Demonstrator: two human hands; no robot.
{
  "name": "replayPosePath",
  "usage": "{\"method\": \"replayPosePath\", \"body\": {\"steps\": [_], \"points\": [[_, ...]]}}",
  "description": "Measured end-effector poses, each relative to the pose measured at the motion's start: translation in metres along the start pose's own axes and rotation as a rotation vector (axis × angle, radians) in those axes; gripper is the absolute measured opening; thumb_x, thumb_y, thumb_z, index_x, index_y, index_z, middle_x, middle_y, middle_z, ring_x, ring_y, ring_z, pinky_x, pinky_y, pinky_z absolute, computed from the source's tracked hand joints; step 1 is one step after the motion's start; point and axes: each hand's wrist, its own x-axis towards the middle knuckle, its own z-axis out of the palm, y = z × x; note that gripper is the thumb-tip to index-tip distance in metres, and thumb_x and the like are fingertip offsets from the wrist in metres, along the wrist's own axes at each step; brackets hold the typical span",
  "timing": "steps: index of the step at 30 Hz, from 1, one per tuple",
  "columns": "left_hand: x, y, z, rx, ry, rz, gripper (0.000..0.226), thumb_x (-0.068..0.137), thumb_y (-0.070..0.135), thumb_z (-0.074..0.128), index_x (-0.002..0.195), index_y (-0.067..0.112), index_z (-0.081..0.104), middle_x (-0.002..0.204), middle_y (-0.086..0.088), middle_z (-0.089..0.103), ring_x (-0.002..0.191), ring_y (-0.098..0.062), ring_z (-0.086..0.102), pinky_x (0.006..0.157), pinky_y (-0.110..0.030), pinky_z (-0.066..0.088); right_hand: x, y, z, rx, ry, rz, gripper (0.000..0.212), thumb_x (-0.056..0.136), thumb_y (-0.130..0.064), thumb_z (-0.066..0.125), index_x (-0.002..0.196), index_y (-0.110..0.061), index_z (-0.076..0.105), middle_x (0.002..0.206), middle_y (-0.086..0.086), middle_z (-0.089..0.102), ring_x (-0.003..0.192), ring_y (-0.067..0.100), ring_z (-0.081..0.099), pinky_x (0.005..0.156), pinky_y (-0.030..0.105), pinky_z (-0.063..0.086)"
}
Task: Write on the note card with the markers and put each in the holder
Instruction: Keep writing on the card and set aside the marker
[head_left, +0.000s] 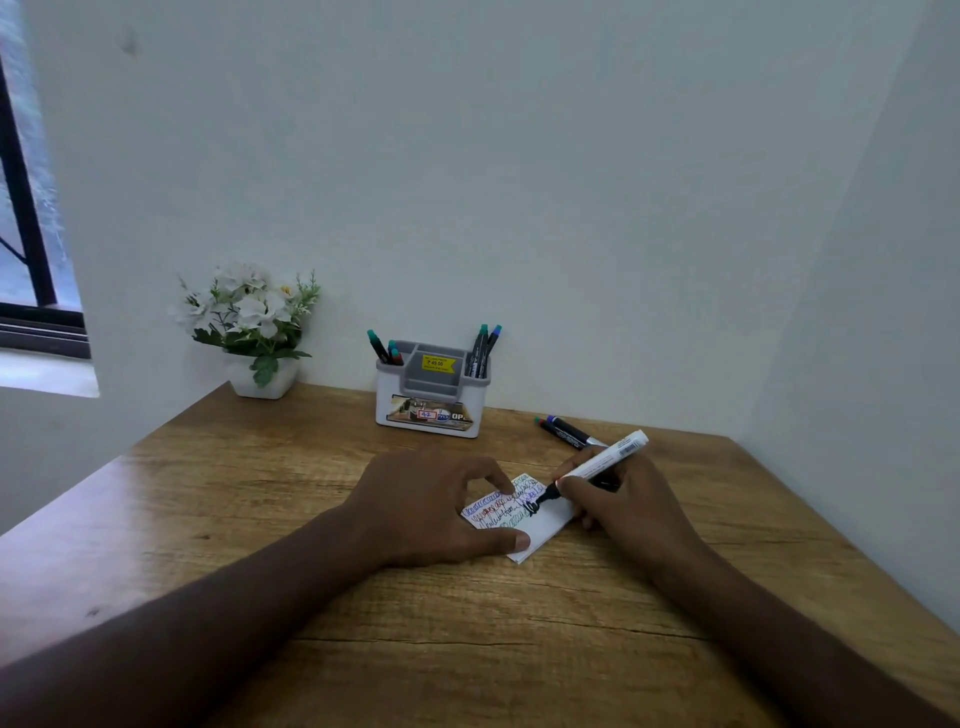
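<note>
On the wooden tabletop (467, 623), near centre, lies the white note card (540, 535), turned at an angle, its upper part already filled with scribbled lines in blue, red, green and black.

Left hand (431, 509) rests on the card's left side: fingertips on the far edge, thumb pressed flat on the near edge, pinning it down. No marker in this hand.

Right hand (618, 499) is closed around a white-barrelled marker (597, 465) in a writing grip. Black tip touches the card at a fresh black squiggle; barrel tilts up and away to the right, barcode label visible near the top end.

Holder (431, 395) stands at the back of the tabletop, close to the wall: white body, grey insert with several compartments, yellow price sticker inside, printed label on the front.
- Left compartment: markers (384, 348) leaning left, green caps showing plus what looks like a red one. Exact count hard to tell.
- Right compartment: two markers (483, 351), one green cap, one blue cap, leaning right.
- Middle compartments: cannot see any contents.

Loose markers (569, 432) lie flat on the tabletop, right of the holder and just behind the right hand, bunched side by side; blue, red and green caps point toward the holder.

White pot of white flowers (254, 332) sits at the back left corner, well apart from the card. Window edge (31, 234) at far left.
</note>
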Motion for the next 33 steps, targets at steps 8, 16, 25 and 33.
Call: {"method": "replayPosePath", "body": {"steps": [8, 16, 25, 33], "points": [[0.0012, 0.0006, -0.0008, -0.005, -0.029, 0.003, 0.068, 0.075, 0.094, 0.049, 0.131, 0.055, 0.056, 0.07, 0.024, 0.049, 0.069, 0.004, 0.047, 0.058, -0.024, 0.03, 0.0003, 0.0006, -0.0007, 0.027, 0.015, 0.0, 0.007, 0.091, -0.02, 0.076, 0.093, -0.015, 0.079, 0.086, 0.005, 0.08, 0.059, 0.011, 0.069, 0.06, 0.024, 0.058], [0.0015, -0.0002, 0.0005, 0.002, -0.018, 0.004, 0.07, 0.073, 0.096, 0.047, 0.13, 0.056, 0.055, 0.074, 0.025, 0.052, 0.074, 0.003, 0.051, 0.059, -0.023, 0.033, 0.0011, 0.0015, -0.001, 0.022, 0.033, 0.018, 0.009, 0.09, -0.021, 0.077, 0.095, -0.014, 0.079, 0.08, 0.004, 0.08, 0.058, 0.012, 0.07, 0.06, 0.025, 0.059], [0.0009, 0.0007, -0.0007, -0.002, -0.023, 0.0, 0.068, 0.075, 0.094, 0.048, 0.13, 0.056, 0.056, 0.071, 0.024, 0.049, 0.07, 0.005, 0.048, 0.059, -0.023, 0.03, 0.0003, 0.0004, -0.0026, 0.026, 0.036, 0.014, 0.008, 0.09, -0.018, 0.075, 0.093, -0.011, 0.078, 0.075, 0.006, 0.079, 0.057, 0.014, 0.069, 0.058, 0.025, 0.057], [0.0006, 0.0002, -0.0012, 0.004, -0.024, 0.006, 0.069, 0.074, 0.095, 0.047, 0.131, 0.056, 0.055, 0.073, 0.025, 0.049, 0.071, 0.005, 0.047, 0.058, -0.024, 0.03, 0.0007, 0.0003, -0.0027, 0.04, 0.05, 0.038, 0.01, 0.094, -0.02, 0.073, 0.093, -0.011, 0.077, 0.074, 0.006, 0.079, 0.058, 0.014, 0.071, 0.06, 0.025, 0.058]]}}
